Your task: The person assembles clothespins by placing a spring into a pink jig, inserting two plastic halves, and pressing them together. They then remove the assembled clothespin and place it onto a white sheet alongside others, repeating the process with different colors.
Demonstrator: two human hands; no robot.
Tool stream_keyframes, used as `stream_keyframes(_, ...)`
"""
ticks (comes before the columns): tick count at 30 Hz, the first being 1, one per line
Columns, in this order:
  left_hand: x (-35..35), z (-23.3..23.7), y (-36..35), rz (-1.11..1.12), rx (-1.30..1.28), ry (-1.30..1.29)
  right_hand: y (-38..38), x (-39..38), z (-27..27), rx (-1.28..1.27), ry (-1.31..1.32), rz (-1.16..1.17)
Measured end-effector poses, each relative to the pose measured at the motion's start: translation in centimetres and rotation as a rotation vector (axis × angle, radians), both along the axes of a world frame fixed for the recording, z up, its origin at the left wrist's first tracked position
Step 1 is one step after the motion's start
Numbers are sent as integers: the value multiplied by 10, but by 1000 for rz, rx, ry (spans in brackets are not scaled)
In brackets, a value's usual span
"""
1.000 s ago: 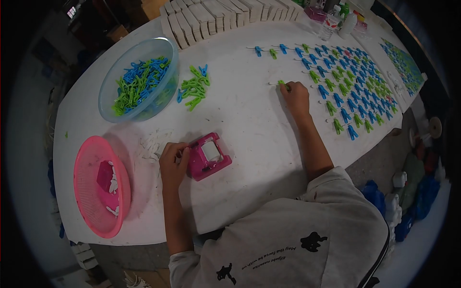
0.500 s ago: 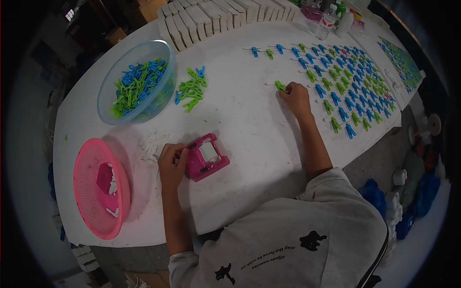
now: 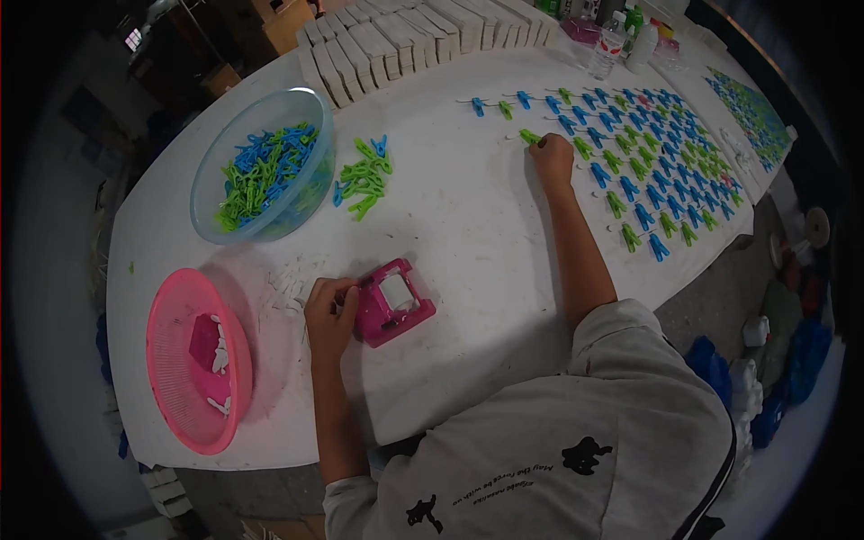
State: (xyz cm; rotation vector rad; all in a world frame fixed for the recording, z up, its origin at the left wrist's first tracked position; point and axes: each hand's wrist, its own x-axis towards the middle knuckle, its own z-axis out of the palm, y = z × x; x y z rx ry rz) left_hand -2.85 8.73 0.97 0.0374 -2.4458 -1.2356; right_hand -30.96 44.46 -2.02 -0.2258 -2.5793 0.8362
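Note:
My right hand (image 3: 553,157) pinches a green clothespin (image 3: 529,137) at the left edge of the rows on the white table. A thin line with a small pale tip shows just left of this clothespin. Rows of blue and green clothespins (image 3: 648,148) lie on the table to the right of my hand. My left hand (image 3: 329,310) is closed at the left end of a pink tape dispenser (image 3: 393,303) with a white roll in it. Its fingertips press against the dispenser's edge.
A clear bowl (image 3: 200,202) holds many blue and green clothespins, with a loose pile of clothespins (image 3: 364,180) beside it. Nearer stands a pink basket (image 3: 166,360) with white bits inside. Stacked pale bundles (image 3: 396,45) and bottles (image 3: 608,45) line the far edge.
My right hand has moved slightly away from me with the green clothespin, which now lies nearer the upper rows. My left hand stays at the dispenser. The whole view has shifted a little.

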Motion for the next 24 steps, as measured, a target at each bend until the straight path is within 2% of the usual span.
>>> stream_keyframes(8, -1, -2, -1, 0, -20, 23, 2, -34, -10, -17, 49, -122)
stream_keyframes(24, -2, -2, -3, 8, 8, 6, 1, -37, -4, -6, -3, -194)
